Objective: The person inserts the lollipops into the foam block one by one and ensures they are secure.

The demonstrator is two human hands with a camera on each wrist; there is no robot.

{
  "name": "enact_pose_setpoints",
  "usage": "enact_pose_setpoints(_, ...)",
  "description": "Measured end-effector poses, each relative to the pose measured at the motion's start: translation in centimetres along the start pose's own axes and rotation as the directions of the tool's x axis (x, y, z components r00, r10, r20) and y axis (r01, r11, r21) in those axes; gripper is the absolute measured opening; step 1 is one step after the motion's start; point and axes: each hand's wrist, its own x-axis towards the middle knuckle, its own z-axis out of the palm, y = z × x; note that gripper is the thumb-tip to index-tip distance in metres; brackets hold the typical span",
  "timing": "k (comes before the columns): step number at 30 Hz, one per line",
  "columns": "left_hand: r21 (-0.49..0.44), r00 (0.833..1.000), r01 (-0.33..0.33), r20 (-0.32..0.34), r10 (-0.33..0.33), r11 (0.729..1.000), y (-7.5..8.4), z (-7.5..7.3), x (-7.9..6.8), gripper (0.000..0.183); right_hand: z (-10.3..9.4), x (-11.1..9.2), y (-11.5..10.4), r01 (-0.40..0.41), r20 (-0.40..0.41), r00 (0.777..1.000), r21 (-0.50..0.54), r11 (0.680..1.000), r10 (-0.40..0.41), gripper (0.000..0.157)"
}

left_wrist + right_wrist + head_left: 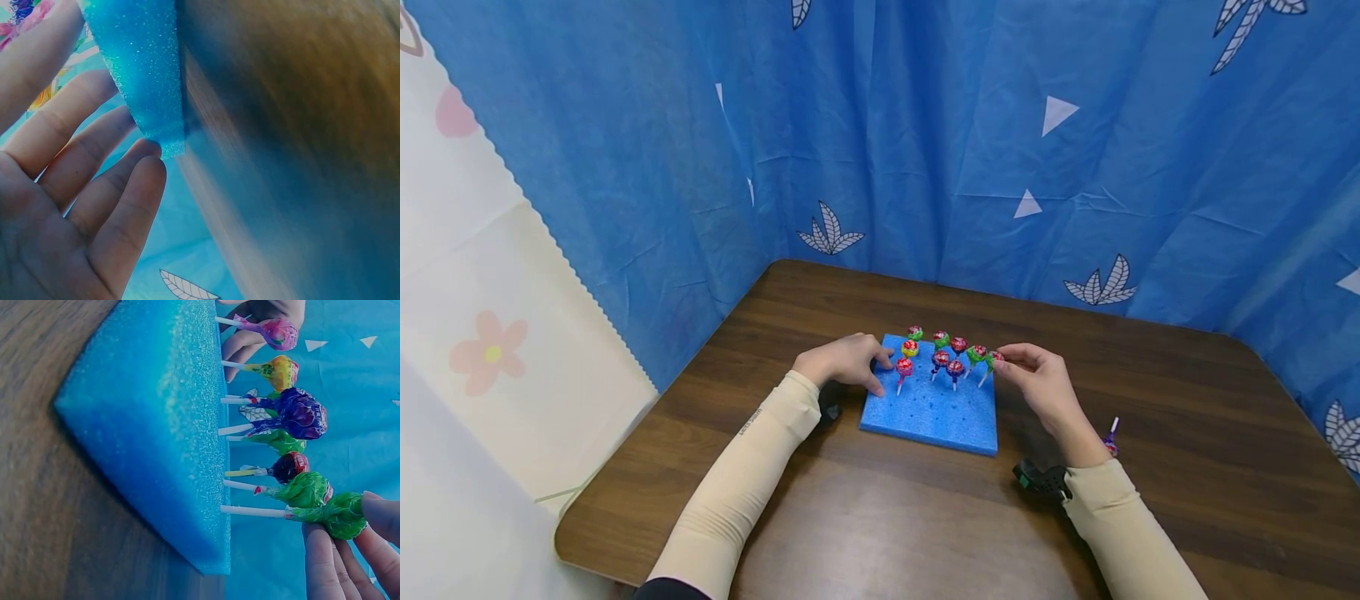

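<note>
A blue foam block [940, 421] lies on the table with several wrapped lollipops standing in it on their sticks. My right hand [1047, 387] pinches the green wrapped head of a lollipop [345, 515] at the block's right side; its white stick meets the foam's top. Right beside it stands another green lollipop [309, 489]. My left hand [848, 360] rests at the block's left edge, fingers loosely extended against its side. Nearest to that hand are a pink lollipop [904, 367] and a yellow lollipop [910, 348]. Purple lollipops [955, 367] stand mid-block.
A loose purple lollipop [1111, 446] lies on the wooden table [910, 517] beside the right forearm, stick pointing away. Small holes dot the front of the foam. A blue curtain [925, 167] hangs behind the table, and a pale flowered cloth [490, 350] at the left.
</note>
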Motion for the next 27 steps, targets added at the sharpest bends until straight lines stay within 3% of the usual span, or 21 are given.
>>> enact_pose_setpoints(27,0.007,1.000,-0.003,0.005,0.003,1.000,0.07,-0.08,0.02,0.049,0.65,-0.29,0.56,-0.042,0.039,0.998,-0.018,0.999,0.043,0.035)
